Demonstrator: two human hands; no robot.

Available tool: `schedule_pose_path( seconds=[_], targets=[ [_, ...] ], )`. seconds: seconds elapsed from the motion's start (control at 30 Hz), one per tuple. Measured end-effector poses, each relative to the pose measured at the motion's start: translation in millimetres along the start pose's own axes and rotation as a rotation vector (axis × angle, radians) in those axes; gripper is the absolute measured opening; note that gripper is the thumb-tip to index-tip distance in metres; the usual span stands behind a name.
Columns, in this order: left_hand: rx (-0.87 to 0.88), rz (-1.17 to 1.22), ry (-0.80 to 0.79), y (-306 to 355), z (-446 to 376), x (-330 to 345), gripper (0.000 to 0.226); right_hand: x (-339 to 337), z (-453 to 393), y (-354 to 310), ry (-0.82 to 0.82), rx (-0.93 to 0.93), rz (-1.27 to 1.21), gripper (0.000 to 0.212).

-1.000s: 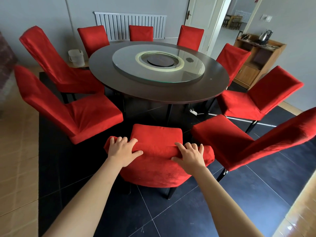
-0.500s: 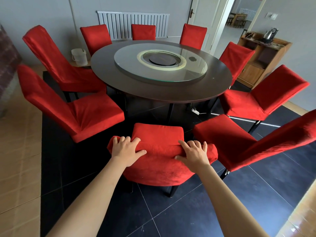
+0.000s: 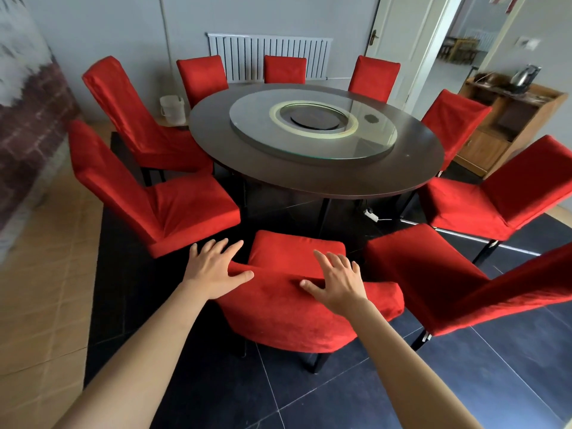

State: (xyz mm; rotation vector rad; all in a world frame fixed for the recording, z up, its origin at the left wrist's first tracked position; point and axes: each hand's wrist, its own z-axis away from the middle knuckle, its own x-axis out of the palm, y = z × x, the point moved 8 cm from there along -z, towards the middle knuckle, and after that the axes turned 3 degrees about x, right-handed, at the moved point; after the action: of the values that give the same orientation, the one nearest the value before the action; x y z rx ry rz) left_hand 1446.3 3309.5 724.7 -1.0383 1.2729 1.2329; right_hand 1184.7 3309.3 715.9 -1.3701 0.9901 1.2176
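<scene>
My flat palms could skid on the loose red cover (image 3: 365,300) instead of moving the near chair (image 3: 288,317), since neither hand grips its frame. A lopsided push would swing it into the right-hand chair (image 3: 414,267) just beside it. Both arms reach forward and down, almost straight. My left hand (image 3: 216,270) lies wide open over the backrest's top left corner, fingers splayed past the edge, thumb on the fabric. My right hand (image 3: 337,281) rests spread on the top edge nearer the middle. The chair stands directly before me, its seat short of the round table (image 3: 272,178).
</scene>
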Motion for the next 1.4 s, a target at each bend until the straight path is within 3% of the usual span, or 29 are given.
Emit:
schedule_pose_path(
  seconds=[0.23,0.47,1.0,1.4],
  targets=[
    [-0.076,-0.019,0.043,-47,-5,-25,0.078,-1,-48,-54,-0.052,-0.077,-0.043,0.087],
    [-0.175,-0.009,0.071,-136,-11,-34,0.078,6,-97,-136,-0.056,-0.157,-0.087,0.084],
    [-0.254,-0.058,0.111,-452,-43,-70,0.077,67,-214,-427,-0.137,-0.219,-0.140,0.087],
    [-0.255,-0.037,0.096,-595,-95,-66,0.078,99,-313,-558,-0.183,-0.224,-0.093,0.089]
  ],
)
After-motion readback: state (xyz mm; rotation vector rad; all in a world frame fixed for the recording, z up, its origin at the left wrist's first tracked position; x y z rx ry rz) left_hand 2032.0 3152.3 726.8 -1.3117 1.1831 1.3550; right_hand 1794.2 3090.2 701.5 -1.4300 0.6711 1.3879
